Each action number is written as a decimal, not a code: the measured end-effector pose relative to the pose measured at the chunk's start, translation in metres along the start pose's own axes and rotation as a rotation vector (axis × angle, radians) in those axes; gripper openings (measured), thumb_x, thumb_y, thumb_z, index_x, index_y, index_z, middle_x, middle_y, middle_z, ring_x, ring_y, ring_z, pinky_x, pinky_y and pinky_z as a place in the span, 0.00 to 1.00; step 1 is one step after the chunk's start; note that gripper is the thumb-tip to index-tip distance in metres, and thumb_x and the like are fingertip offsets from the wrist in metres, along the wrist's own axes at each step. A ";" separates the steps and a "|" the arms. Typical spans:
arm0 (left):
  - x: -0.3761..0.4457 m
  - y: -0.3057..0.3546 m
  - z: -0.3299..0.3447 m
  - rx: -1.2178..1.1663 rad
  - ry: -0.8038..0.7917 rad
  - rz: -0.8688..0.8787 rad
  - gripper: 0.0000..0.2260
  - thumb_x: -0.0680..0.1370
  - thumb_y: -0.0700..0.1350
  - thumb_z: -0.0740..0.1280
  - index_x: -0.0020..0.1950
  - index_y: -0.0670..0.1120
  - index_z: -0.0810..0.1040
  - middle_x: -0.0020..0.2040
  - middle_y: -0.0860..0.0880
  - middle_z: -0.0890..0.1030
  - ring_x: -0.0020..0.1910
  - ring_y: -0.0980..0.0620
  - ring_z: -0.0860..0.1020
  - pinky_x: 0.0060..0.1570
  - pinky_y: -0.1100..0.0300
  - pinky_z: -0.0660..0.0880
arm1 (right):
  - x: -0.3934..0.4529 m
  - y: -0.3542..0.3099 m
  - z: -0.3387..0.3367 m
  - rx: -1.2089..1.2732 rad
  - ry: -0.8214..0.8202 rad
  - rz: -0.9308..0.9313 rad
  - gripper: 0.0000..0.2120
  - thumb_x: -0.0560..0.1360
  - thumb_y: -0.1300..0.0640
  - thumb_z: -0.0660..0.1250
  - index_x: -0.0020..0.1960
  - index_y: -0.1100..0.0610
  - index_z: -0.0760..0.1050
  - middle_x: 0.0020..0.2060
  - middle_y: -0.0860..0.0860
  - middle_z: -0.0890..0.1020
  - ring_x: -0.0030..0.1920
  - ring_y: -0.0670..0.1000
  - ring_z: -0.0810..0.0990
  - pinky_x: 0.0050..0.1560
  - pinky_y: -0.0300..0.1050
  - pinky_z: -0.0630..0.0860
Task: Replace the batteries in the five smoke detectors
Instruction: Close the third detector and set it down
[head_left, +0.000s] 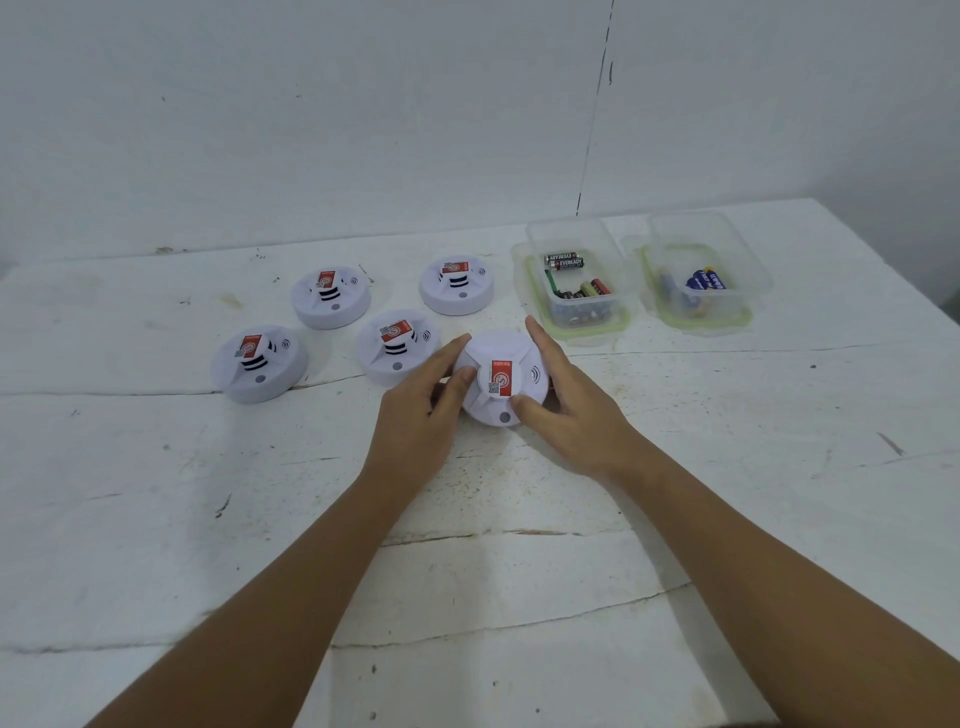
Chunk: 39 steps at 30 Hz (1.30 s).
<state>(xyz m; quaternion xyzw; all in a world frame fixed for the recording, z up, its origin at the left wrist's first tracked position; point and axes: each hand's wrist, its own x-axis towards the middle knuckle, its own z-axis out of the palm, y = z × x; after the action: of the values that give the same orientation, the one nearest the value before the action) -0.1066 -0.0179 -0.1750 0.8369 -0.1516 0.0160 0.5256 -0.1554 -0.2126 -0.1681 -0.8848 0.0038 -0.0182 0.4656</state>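
The left hand (423, 410) and the right hand (569, 402) both grip the nearest smoke detector (503, 382), one on each side of its round white body. The left fingers curl against its left rim with the thumb pressed near the raised centre; the right fingers reach along its far right edge while the thumb presses its near rim. The detector sits on the white table (519, 571), red label facing up.

Just to its left stands a second detector (396, 347), partly behind the left fingers. Farther left lies a third (258, 364), and behind these two more: one (331, 298) at the back left and one (456, 285) at the back centre. All four rest on the table, apart from each other.

Beyond the right hand sits a clear plastic container (574, 280) holding black and red batteries (563, 261). To its right, a second clear container (704, 270) holds blue batteries (705, 280). A pale wall (363, 114) rises behind the table.
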 end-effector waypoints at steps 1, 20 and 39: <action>0.000 0.000 0.000 -0.002 -0.001 0.002 0.19 0.86 0.50 0.62 0.77 0.53 0.73 0.66 0.57 0.81 0.62 0.68 0.77 0.54 0.76 0.73 | 0.000 0.000 0.000 0.001 -0.001 0.002 0.40 0.80 0.50 0.66 0.83 0.38 0.46 0.64 0.32 0.74 0.63 0.36 0.75 0.61 0.43 0.75; -0.004 0.004 -0.004 -0.059 0.021 0.004 0.18 0.84 0.48 0.66 0.75 0.52 0.76 0.62 0.57 0.83 0.57 0.66 0.80 0.53 0.71 0.76 | -0.002 0.000 0.002 0.084 -0.004 -0.049 0.41 0.77 0.48 0.67 0.83 0.38 0.48 0.71 0.36 0.72 0.69 0.40 0.74 0.68 0.51 0.76; 0.019 0.026 -0.174 -0.338 0.246 -0.070 0.11 0.84 0.44 0.66 0.65 0.48 0.83 0.57 0.52 0.87 0.57 0.49 0.85 0.54 0.53 0.83 | 0.083 -0.135 0.063 0.109 -0.045 -0.323 0.25 0.85 0.48 0.57 0.81 0.48 0.63 0.53 0.42 0.73 0.57 0.39 0.73 0.59 0.29 0.66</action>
<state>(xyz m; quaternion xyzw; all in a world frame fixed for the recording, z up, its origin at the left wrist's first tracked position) -0.0723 0.1208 -0.0713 0.7334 -0.0576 0.0742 0.6733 -0.0715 -0.0860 -0.0897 -0.8476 -0.1498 -0.0731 0.5037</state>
